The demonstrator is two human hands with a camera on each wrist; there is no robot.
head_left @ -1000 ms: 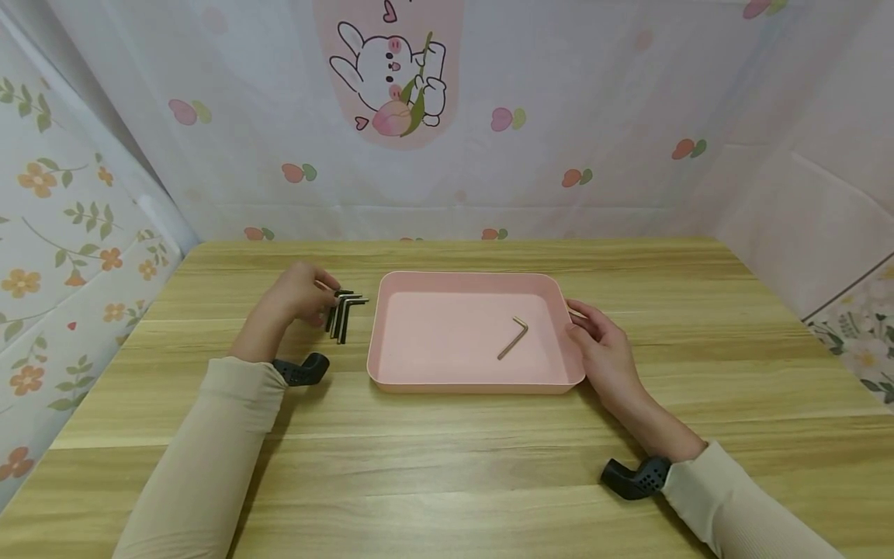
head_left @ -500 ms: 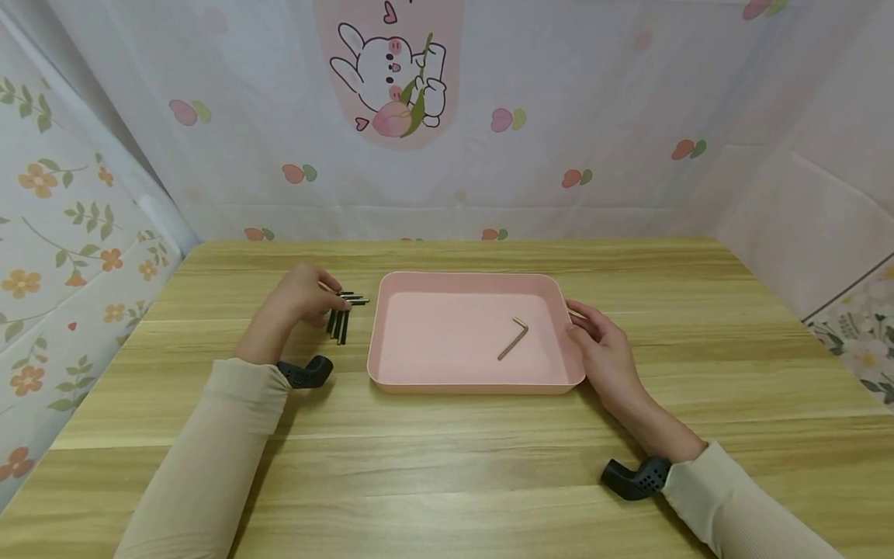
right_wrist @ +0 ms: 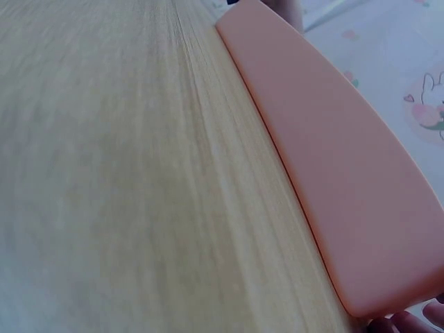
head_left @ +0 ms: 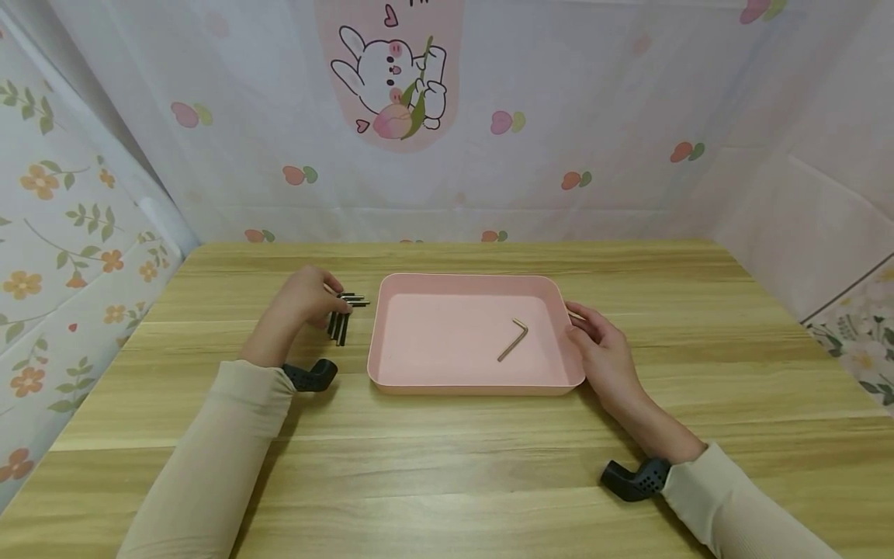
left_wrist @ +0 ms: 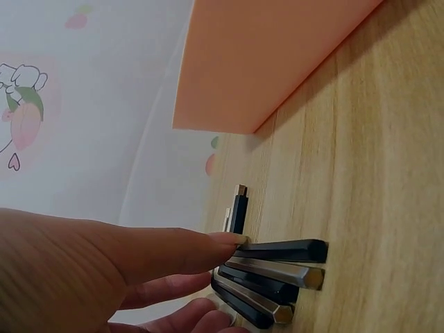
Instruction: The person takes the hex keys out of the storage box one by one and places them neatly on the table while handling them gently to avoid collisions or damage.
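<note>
My left hand (head_left: 306, 296) is at a bundle of L-shaped hex keys (left_wrist: 277, 251), some black and some metallic, lying side by side on the table left of the tray. In the left wrist view its thumb (left_wrist: 173, 251) presses on the nearest black key while the fingers reach round the far side, pinching the bundle. Part of the keys is hidden behind the hand. My right hand (head_left: 606, 353) holds the right end of a shallow pink tray (head_left: 468, 390), thumb at the rim, fingers along the outside wall. Inside the tray lies one single brass-coloured hex key (head_left: 514, 344).
The wood-grain table (head_left: 447, 473) carries the tray in its middle. Behind it hangs a white curtain (head_left: 601, 93) with fruit and rabbit prints. Floral cloth (head_left: 42, 233) borders the left side. Each wrist wears a black camera mount, such as the right mount (head_left: 635, 479).
My left hand has shifted slightly rightward over the hex keys, its thumb now lying across them. The right hand, the tray and the key inside it keep their places.
</note>
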